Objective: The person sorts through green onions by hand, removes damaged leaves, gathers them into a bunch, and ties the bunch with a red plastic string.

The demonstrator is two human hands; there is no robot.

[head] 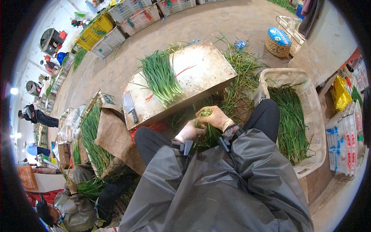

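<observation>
My right hand (218, 117), in a pale glove, is closed around a bunch of garlic chives (212, 135), with the cut stem ends showing above the fingers. Just below, my left hand (189, 132), also gloved, has its fingers curled on the side of the same bunch; the fingertips are partly hidden. The leaves hang down between my knees. In front of me, a larger bundle of chives (161, 76) lies on a low worn board table (207, 65), across red ties (185, 70). A cleaver (129, 105) with a black handle rests at the table's left end.
A white plastic crate (317, 136) of chives stands at my right. To the left are more chives (94, 136) beside a brown cloth (116, 136), and a co-worker (75, 208) sits close by. Loose leaves (242, 69) litter the floor near a woven basket (276, 46).
</observation>
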